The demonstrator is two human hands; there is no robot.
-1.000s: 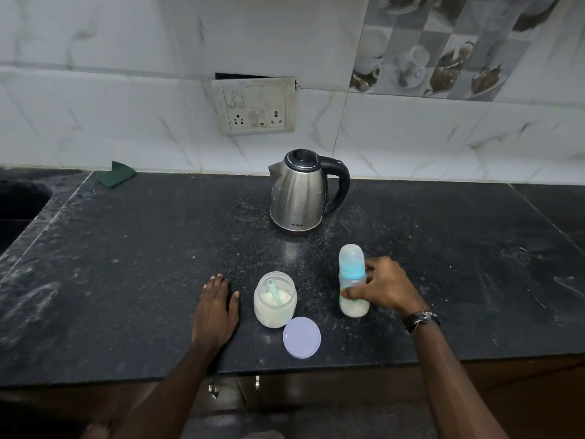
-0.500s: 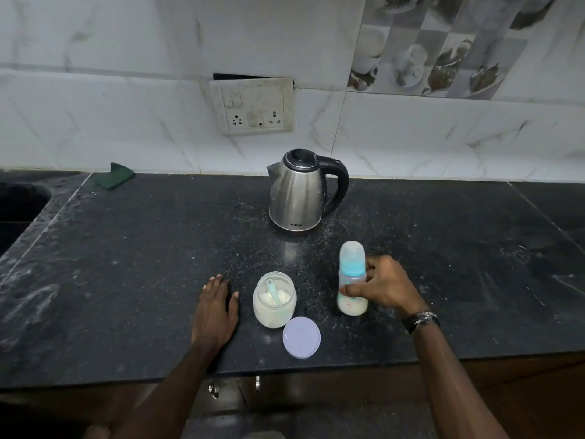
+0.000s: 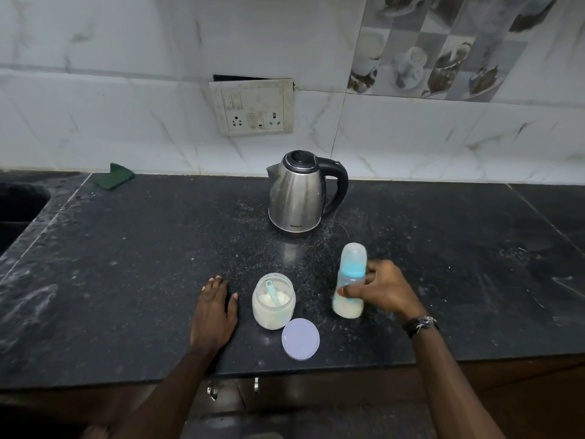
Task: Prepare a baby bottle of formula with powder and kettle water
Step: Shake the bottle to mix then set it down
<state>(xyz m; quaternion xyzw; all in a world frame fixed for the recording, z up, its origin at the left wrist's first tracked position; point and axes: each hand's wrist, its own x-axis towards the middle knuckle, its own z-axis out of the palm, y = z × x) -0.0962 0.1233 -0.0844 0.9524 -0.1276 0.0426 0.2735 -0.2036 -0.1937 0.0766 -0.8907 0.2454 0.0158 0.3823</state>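
1. My right hand [image 3: 384, 291] is wrapped around the baby bottle [image 3: 349, 283]. Bottle is capped and upright, with pale formula in its lower part.
2. My left hand [image 3: 215, 312] lies flat on the counter [image 3: 126, 264], fingers straight, holding nothing.
3. Powder jar [image 3: 273, 301] sits between my hands, scoop [image 3: 273, 292] inside, its lid [image 3: 300, 339] off just nearer me.
4. Kettle [image 3: 299, 193] stands beyond the bottle, well past my fingers.
5. Step looks like mixing or finishing. Next move probably: shake with a firm grip, then close the jar.
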